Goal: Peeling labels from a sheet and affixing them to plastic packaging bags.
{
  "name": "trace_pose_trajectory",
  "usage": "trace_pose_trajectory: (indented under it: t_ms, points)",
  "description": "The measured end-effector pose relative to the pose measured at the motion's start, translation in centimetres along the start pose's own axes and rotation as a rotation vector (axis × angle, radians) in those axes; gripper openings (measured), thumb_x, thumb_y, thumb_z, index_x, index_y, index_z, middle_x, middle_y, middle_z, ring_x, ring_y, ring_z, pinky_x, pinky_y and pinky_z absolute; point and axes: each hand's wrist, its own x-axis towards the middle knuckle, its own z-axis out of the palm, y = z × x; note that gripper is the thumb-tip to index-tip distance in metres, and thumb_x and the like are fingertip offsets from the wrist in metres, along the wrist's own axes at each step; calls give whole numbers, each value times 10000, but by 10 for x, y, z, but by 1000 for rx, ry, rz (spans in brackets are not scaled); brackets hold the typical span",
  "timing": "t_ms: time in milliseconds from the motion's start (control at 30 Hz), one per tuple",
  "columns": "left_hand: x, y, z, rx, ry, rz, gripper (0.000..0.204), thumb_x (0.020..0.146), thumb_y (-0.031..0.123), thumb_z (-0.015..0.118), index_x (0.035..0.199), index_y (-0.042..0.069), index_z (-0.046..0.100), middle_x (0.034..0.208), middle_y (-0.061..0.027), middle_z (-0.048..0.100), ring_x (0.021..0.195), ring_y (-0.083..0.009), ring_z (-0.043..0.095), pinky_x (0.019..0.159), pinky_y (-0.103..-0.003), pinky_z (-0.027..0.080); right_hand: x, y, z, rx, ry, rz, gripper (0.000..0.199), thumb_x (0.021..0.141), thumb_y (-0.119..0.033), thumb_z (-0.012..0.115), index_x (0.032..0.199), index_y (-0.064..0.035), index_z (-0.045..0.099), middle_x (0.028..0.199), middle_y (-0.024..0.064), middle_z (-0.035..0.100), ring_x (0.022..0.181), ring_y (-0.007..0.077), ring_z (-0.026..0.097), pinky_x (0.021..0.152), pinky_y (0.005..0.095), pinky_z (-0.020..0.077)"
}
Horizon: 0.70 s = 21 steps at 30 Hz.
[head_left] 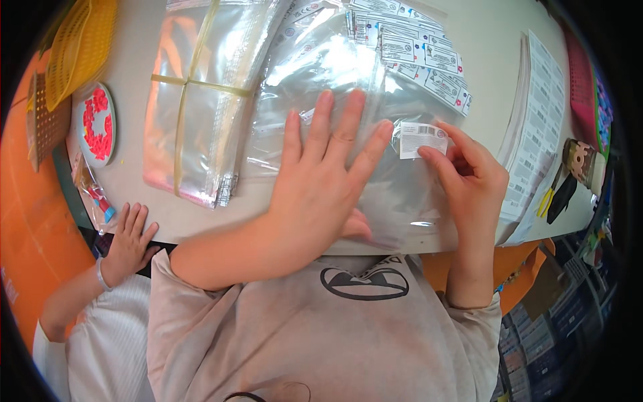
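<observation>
My left hand (pixel 320 171) lies with fingers spread over a clear plastic bag (pixel 395 187) near the table's front edge. Between thumb and forefinger, my right hand (pixel 474 167) pinches the edge of a small white barcode label (pixel 414 142) over the bag's right part. Whether the label touches the plastic I cannot tell. Beyond my hands, printed cards (pixel 425 53) with small flower marks lie in overlapping rows on the bags. A stack of clear bags (pixel 167 127), tied crosswise with yellowish bands, sits to the left.
Sheets of labels (pixel 532 127) are stacked at right, beside black-and-yellow cutters (pixel 559 197). A pink basket (pixel 581 80) stands beyond. At left are a plate of pink pieces (pixel 98 127) and a yellow basket (pixel 80 50). Another person's hand (pixel 127 241) rests at the table's left edge.
</observation>
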Motion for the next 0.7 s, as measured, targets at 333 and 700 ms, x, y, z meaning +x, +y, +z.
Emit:
trace_pose_trajectory:
  t_ms: [333,700]
  points:
    - [-7,9,11,66,-122,202,1056,509,502,829,1462,372,392,1580,-69,248,1424,-455,192,1007,-737,248,5,0,-4,25,-39,70,595,741,-23,814,1299,-73,615,694,-43,544,636,21,480,574,174,404]
    - [-15,15,16,147,-125,89,1101,466,501,850,1446,486,349,1602,-28,188,1398,-543,152,920,-816,247,22,3,-24,-143,56,351,365,773,-68,798,1108,-46,656,737,-39,580,663,37,526,600,190,433]
